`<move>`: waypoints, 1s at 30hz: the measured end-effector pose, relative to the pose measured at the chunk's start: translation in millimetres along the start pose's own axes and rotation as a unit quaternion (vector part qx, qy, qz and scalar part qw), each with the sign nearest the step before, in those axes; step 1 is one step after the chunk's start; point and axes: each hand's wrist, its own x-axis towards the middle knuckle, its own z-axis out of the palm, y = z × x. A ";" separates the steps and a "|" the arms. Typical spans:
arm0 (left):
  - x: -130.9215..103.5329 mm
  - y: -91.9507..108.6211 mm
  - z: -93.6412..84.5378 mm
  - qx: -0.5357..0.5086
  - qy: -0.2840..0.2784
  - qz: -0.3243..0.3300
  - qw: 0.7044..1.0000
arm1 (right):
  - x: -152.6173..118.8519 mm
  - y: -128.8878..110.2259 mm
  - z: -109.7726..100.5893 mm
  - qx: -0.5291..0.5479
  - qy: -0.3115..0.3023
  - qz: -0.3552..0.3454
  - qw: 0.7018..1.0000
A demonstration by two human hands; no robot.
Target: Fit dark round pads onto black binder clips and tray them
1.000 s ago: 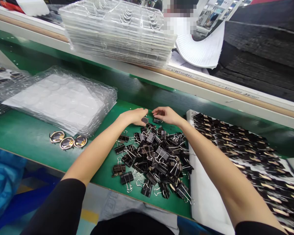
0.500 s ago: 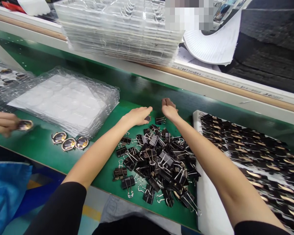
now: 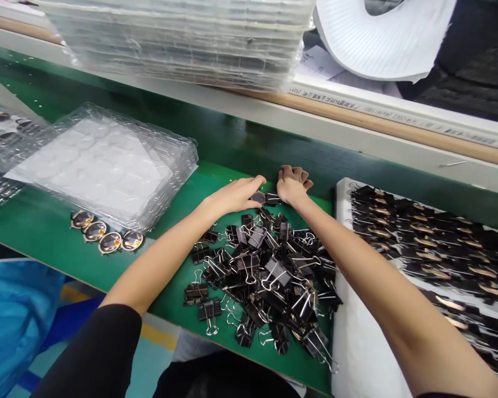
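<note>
My left hand (image 3: pixel 239 194) is at the far side of the binder clips, its thumb and fingers closed about a dark oval ornament (image 3: pixel 258 197). Touching or very near that ornament is a black binder clip (image 3: pixel 272 199), its wire handles pointing at my other palm. My right hand (image 3: pixel 294 183) is just beyond those handles, fingers spread; I see nothing held in it. Between my forearms lies a heap of black binder clips (image 3: pixel 269 271) with silver wire handles. Several gold-rimmed oval ornaments (image 3: pixel 110 241) with dark, amber-patterned faces lie in a row at left.
A white foam block (image 3: pixel 343 265) with rows of clipped pieces stands on the right. Clear plastic trays (image 3: pixel 166 177) with a white sheet on top are at left. A shelf edge (image 3: pixel 357 124) carrying stacked plastic trays (image 3: pixel 182 50) crosses the back. Blue cloth (image 3: pixel 20 309) shows lower left.
The co-worker's hand at left has gone, and another ornament lies in the row there. My left hand has moved slightly right with its ornament toward the clip. My right fingers have spread.
</note>
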 end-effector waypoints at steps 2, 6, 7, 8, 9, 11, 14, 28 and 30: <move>2.2 -1.9 2.6 -0.012 0.006 -0.007 1.000 | 0.4 0.7 1.0 -0.001 -0.003 0.004 1.000; 4.6 -5.0 7.1 -0.030 0.007 -0.001 1.000 | 0.3 2.2 2.0 -0.005 0.000 0.007 1.000; 5.0 -5.1 8.1 -0.036 0.007 0.004 0.999 | 0.3 2.7 2.1 -0.004 0.000 0.006 1.000; 5.4 -4.9 9.0 -0.040 0.006 0.008 0.999 | 0.3 3.2 2.2 -0.002 -0.001 0.005 1.000; 5.8 -4.2 9.8 -0.041 0.006 0.010 0.999 | 0.4 3.7 2.3 0.000 0.000 0.002 1.000; 6.6 -2.0 10.7 -0.039 0.007 0.009 0.999 | 1.2 5.1 2.7 0.005 0.004 -0.004 1.000; 7.6 1.3 10.8 -0.037 0.002 0.000 0.999 | 2.8 7.3 3.8 0.015 0.014 -0.004 1.000; -5.1 16.1 -6.1 0.102 -0.020 -0.056 0.993 | -11.2 -27.4 -60.1 0.099 0.053 0.009 0.994; -10.6 21.7 -17.6 0.146 -0.038 -0.114 0.982 | -19.0 -25.7 -82.0 0.128 -0.082 -0.135 0.979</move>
